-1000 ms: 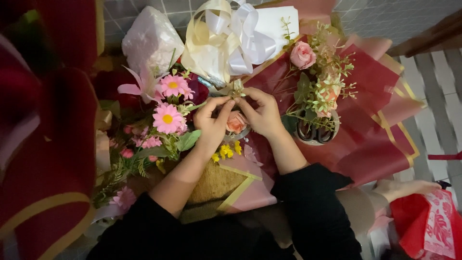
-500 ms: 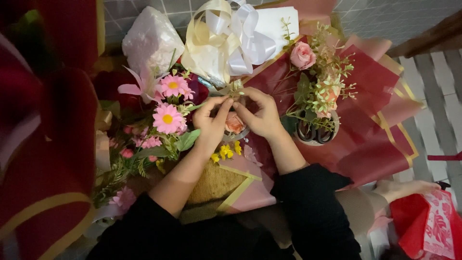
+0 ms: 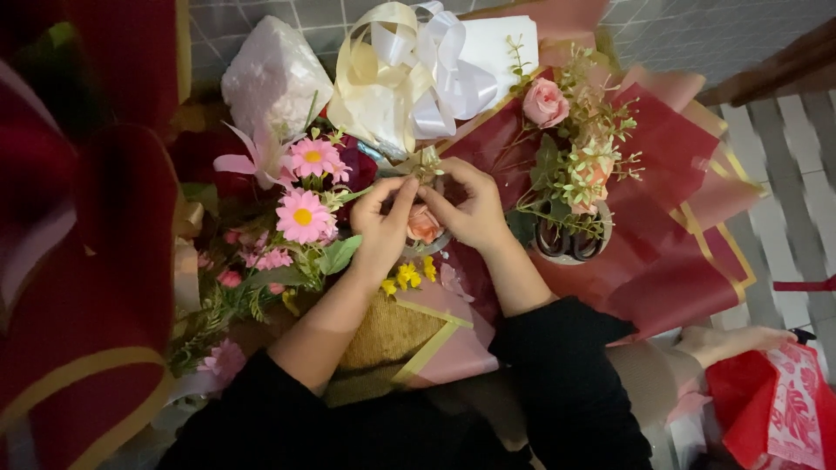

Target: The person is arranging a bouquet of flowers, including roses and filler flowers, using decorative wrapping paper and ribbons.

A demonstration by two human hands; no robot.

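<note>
Both hands meet at the middle of the flower arrangement, just above a small peach rose (image 3: 424, 224) that sits between the wrists. The left hand (image 3: 380, 219) comes in from the lower left with its fingers (image 3: 402, 193) pressed together and angled toward the right hand (image 3: 470, 207), whose fingers curl inward to meet them. Together they seem to pinch a thin sprig or tie (image 3: 424, 162) right under the cream and white ribbon bow (image 3: 409, 74); what exactly lies between the fingertips is too small to tell. Working with 2 hands this close suits fine work on a slender stem, one hand steadying while the other adjusts.

Pink daisies (image 3: 305, 213) and yellow blossoms (image 3: 406, 275) crowd the left hand. To the right, a pink rose (image 3: 545, 103) with green sprigs (image 3: 579, 174) rests on dark red wrapping paper with gold edging (image 3: 670, 235), spread flat so the stems lie open to reach. Scissors (image 3: 570, 242) lie beside the right wrist, handles toward the person. A woven basket (image 3: 383, 335) sits below the hands.
</note>
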